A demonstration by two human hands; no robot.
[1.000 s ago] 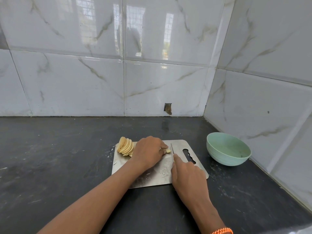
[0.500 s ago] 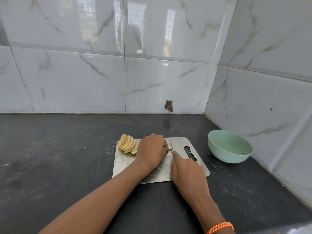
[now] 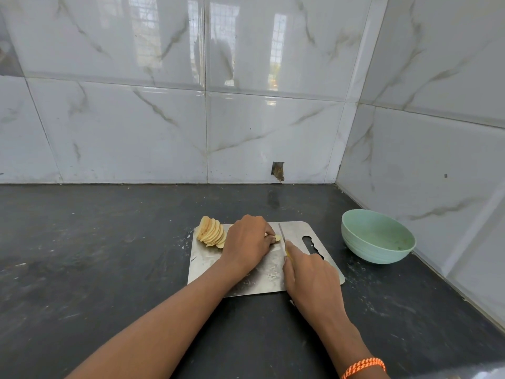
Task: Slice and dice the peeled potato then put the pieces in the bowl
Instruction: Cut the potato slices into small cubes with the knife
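Left hand [image 3: 247,243] curled over the potato end piece [image 3: 277,238] on the metal cutting board [image 3: 207,266]. Right hand [image 3: 310,277] gripping the knife [image 3: 282,233], blade just beside that piece. Cut slices [image 3: 211,232] fanned left of the hand. Green bowl [image 3: 377,236] well right.

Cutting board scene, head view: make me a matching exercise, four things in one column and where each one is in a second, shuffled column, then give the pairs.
Column one:
1. pale green round bowl
2. fanned stack of pale yellow potato slices
3. thin steel knife blade
4. orange braided wristband

Column two:
A. far left corner of the steel cutting board
B. on the right wrist
C. on the dark counter, right of the board
D. just right of the left hand

Pairs: 1-C, 2-A, 3-D, 4-B
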